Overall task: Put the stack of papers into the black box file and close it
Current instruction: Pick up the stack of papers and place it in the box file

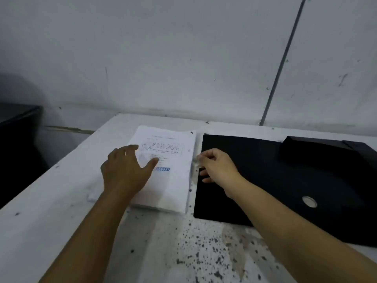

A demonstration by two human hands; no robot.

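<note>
A stack of white papers [173,156] lies flat on the white table, its top sheet printed with text and a blue stamp. To its right lies the black box file [265,170], flat, with a round metal finger hole [309,201]. My left hand [124,170] rests spread on the left part of the stack, fingers apart. At the stack's right edge my right hand [216,166] has its fingers curled, touching the paper edges between stack and file. Whether it pinches sheets is unclear.
The table [51,211] is white with dark specks and a stain near the front middle. A grey wall with a metal conduit [279,66] stands behind. A dark cabinet [16,144] sits off the table's left edge.
</note>
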